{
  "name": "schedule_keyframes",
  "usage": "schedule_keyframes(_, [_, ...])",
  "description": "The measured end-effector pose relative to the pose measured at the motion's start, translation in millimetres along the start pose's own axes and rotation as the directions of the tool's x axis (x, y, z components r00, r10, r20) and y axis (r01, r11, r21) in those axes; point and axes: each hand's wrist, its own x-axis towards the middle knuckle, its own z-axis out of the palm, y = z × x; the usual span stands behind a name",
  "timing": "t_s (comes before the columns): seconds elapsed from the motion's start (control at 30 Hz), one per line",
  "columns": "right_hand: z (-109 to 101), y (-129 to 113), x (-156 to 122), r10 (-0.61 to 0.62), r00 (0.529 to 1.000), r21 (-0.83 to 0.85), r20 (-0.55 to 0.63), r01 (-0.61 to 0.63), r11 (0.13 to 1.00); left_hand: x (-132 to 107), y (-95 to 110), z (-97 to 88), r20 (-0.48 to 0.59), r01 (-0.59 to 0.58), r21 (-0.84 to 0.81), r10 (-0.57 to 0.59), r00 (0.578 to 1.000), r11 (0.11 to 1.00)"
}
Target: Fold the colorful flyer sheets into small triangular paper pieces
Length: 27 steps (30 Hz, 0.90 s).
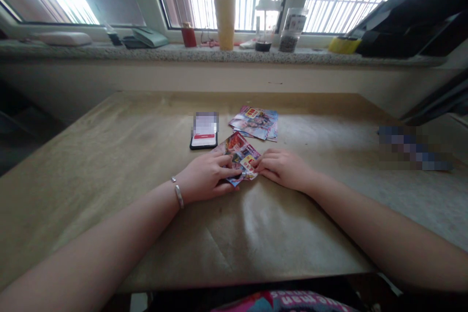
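Observation:
A colourful printed leaflet lies on the table between my two hands, its corner pointing toward me. My left hand, with a silver bracelet at the wrist, has its fingers across the leaflet's left and lower part and its thumb by the near edge. At the right edge, my right hand pinches the paper with bent fingers. Just beyond is a loose stack of similar printed leaflets. A phone with a lit, partly blurred screen lies left of the stack, close to my left hand.
The table has a tan covering. A blurred-out long object lies at its right. On the stone windowsill stand a tall cup of yellow drink, a red jar, a clear container and yellow tape.

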Motion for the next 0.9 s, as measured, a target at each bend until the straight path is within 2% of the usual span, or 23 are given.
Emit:
schedule_keyframes(0.17, [-4, -1, -4, 0.013, 1.000, -0.095, 0.009, -0.012, 0.995, -1, -2, 3.2, -0.037, -0.015, 0.022, 0.016, 0.999, 1.000])
schedule_keyframes(0.27, [-4, -2, -4, 0.021, 0.999, -0.101, 0.026, -0.018, 0.995, -1, -3, 4.0, -0.054, 0.055, -0.041, -0.057, 0.997, 0.998])
schedule_keyframes(0.5, [-1, -4, -2, 0.010, 1.000, -0.110, 0.009, -0.009, 0.994, 3, 4, -1.0, -0.009, 0.195, -0.255, -0.204, 0.979, 0.947])
schedule_keyframes(0.6, [2, -5, 0, -0.002, 1.000, -0.042, -0.003, 0.002, 0.999, 6, 8, -0.3, -0.013, 0.326, -0.257, -0.340, 0.940, 0.910])
schedule_keyframes(0.7, [4, -6, 2, 0.046, 0.999, 0.014, 0.006, -0.046, 0.999, 7, 8, 1.9, 0.012, 0.453, -0.282, -0.469, 0.883, 0.846])
schedule_keyframes(0.9, [4, -10, 4, 0.120, 0.992, 0.009, 0.032, -0.120, 0.993, 9, 7, 4.6, 0.012, 0.535, -0.304, -0.559, 0.829, 0.788])
